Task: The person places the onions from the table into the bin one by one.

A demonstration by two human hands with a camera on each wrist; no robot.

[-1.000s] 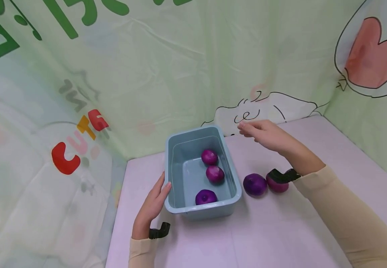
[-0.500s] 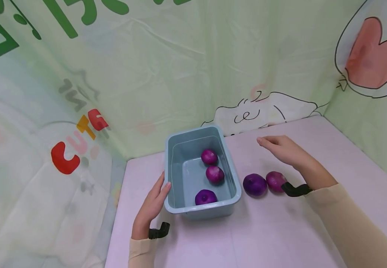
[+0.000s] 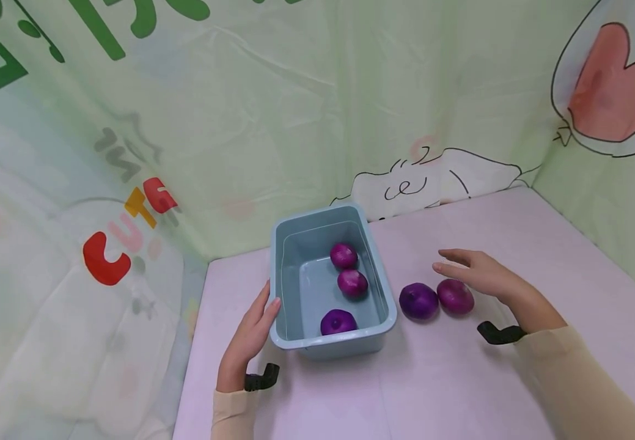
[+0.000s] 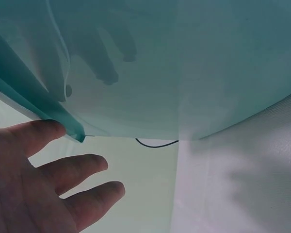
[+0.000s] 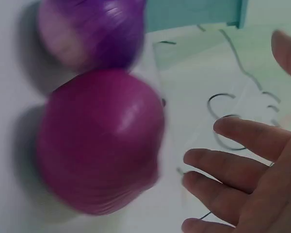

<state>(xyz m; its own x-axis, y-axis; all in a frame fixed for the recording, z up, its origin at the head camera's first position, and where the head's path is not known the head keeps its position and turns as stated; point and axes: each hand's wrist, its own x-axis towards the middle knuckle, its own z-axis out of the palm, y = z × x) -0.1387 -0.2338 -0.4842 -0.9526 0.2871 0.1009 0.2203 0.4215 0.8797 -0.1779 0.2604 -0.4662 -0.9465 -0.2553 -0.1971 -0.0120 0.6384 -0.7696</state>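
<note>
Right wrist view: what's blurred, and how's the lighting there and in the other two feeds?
Right wrist: the magenta onion and purple onion are smeared, the right hand crisper, shadows darkening the table left of the onions. Left wrist: dim, the left hand shaded, dark finger shapes on the tub wall. Head: bright, fairly even, edges clear, a soft shadow beside the right sleeve.

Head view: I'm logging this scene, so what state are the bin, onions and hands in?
Blue bin: open-topped, partly filled
Three onions: inside the bin, unheld
Dark purple onion: on the table, unheld
Magenta onion: beside the dark one, unheld
Left hand: against the bin's side
Right hand: holding nothing, near the magenta onion
</note>
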